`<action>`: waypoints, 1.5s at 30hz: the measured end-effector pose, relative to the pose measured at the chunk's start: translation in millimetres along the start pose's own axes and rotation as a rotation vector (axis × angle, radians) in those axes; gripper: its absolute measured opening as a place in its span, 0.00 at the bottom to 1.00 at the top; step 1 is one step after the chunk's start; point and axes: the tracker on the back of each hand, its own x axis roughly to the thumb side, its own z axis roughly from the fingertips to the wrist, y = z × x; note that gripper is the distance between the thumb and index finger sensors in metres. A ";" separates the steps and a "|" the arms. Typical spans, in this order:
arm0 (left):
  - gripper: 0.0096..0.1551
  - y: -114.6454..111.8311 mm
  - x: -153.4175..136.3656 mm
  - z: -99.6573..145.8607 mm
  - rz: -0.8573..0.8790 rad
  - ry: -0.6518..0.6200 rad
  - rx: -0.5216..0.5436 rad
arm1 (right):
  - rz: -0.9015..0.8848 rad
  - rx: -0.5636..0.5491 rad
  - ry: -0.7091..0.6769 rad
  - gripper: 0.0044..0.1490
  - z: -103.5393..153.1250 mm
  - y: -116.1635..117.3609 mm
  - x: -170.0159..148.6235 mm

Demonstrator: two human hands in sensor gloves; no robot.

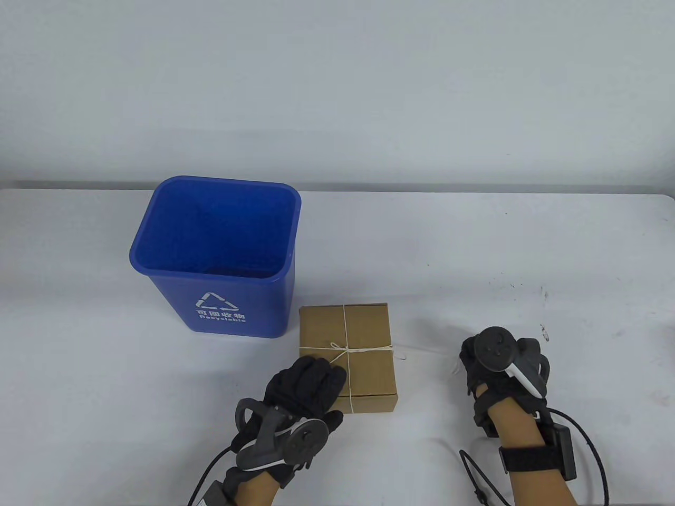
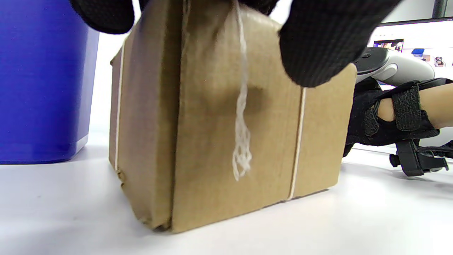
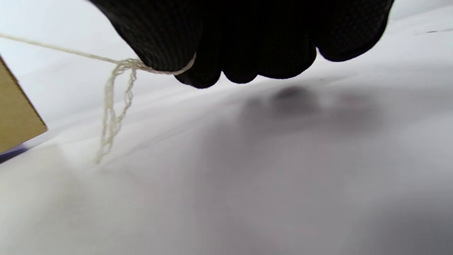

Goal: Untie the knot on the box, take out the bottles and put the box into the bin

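On the white table (image 1: 105, 411), sitting close beside the blue recycling bin (image 1: 216, 253): a brown cardboard box (image 1: 364, 327), closed and tied up both ways with white string (image 1: 345, 321). Knot (image 1: 337, 349) sitting on top of the box, not undone yet. Left hand (image 1: 306, 387) resting on the near left part of the box lid, fingers lying mostly straight, pressing down and grabbing nothing. Right hand (image 1: 488, 363) staying well off to the right of the box, fingers curled tight and pinching a loose end of the string (image 3: 116, 92), with that end stretching back toward the box. Frayed bit of the string dangling under the fingers (image 3: 162, 39) in the right wrist view. Another frayed end hanging down the box side in the left wrist view. No bottles showing, probably hiding inside the box. Looking like the very first step: pulling the knot open. Next, probably pulling the string farther right while holding the box still, so the box is not sliding along. Then slipping the string off and lifting the flaps.
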 end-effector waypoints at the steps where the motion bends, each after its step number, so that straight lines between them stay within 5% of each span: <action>1: 0.49 0.0 -0.1 0.0 0.001 0.000 0.000 | 0.004 0.007 0.017 0.21 -0.9 0.8 -3.2; 10: 0.49 0.3 -0.6 0.2 0.004 0.000 -0.001 | -0.020 0.003 0.114 0.21 -1.4 -5.0 -17.3; 18: 0.49 0.3 -0.9 0.2 0.008 -0.001 -0.004 | -0.103 0.104 0.149 0.28 1.5 -16.7 -23.2; 26: 0.49 0.2 -1.2 0.3 0.014 -0.003 -0.009 | -0.256 -0.057 0.043 0.29 22.5 -53.0 -17.8; 33: 0.49 0.3 -1.2 0.3 0.013 -0.003 -0.011 | -0.129 0.038 -0.296 0.35 38.1 -29.5 57.4; 45: 0.49 0.3 -1.2 0.3 0.013 -0.003 -0.012 | -0.013 -0.011 -0.385 0.37 32.2 8.0 94.5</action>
